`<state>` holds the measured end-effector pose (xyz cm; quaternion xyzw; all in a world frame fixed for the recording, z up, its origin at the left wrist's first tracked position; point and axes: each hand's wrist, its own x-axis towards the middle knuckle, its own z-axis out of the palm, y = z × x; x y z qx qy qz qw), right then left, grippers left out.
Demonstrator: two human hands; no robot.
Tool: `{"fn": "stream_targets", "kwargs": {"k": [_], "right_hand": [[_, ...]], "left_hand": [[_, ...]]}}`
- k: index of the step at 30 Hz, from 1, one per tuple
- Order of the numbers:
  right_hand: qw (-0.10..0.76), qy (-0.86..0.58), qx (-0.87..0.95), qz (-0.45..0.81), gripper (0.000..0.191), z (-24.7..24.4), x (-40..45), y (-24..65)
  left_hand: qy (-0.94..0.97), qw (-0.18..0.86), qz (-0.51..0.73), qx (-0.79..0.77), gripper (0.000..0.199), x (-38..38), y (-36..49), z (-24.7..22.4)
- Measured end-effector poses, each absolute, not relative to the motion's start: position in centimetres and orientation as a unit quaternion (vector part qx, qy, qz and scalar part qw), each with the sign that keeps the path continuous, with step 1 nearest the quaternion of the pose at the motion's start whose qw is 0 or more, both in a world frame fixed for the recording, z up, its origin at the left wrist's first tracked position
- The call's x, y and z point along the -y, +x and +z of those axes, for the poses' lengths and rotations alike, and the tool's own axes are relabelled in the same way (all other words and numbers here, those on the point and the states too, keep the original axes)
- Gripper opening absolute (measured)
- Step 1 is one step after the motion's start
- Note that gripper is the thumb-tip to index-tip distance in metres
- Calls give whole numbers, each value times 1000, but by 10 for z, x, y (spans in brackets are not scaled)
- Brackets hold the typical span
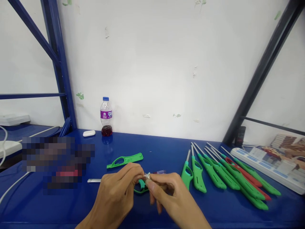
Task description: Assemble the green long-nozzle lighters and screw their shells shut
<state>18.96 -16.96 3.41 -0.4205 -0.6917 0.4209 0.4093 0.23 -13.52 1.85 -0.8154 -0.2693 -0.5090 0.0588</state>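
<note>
And there it was, a small pale part (148,176), right between the fingertips! Tiny, surely light, probably stiff plastic, and easy to drop; its sides looked the best place for a pinch. The right hand (170,190) had it nipped between thumb and fingers. The left hand (118,188) bunched its fingers against the other side, its thumb hidden, so its exact grip couldn't be told. Just below, partly covered, lay a green lighter body (142,190), a metal tube (93,181) poking out past the left hand. Beyond the hands, an open green shell half (131,159); off to the right, a fan of long-nosed lighters (211,173)!
</note>
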Motion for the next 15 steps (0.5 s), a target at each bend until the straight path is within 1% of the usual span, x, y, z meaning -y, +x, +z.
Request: {"fn": "stream_targets", "kwargs": {"k": [4, 11, 13, 15], "right_hand": [[396, -425, 697, 420, 53, 33, 171, 191], [382, -454, 707, 384, 46, 37, 170, 196], [373, -472, 716, 355, 45, 38, 168, 201], [378, -499, 722, 294, 42, 37, 163, 207]], "left_hand": [[-806, 59, -520, 276, 24, 137, 7, 16], [-806, 7, -517, 288, 24, 134, 11, 12], [-808, 5, -517, 284, 20, 131, 11, 10], [-800, 10, -520, 300, 19, 127, 11, 7]]}}
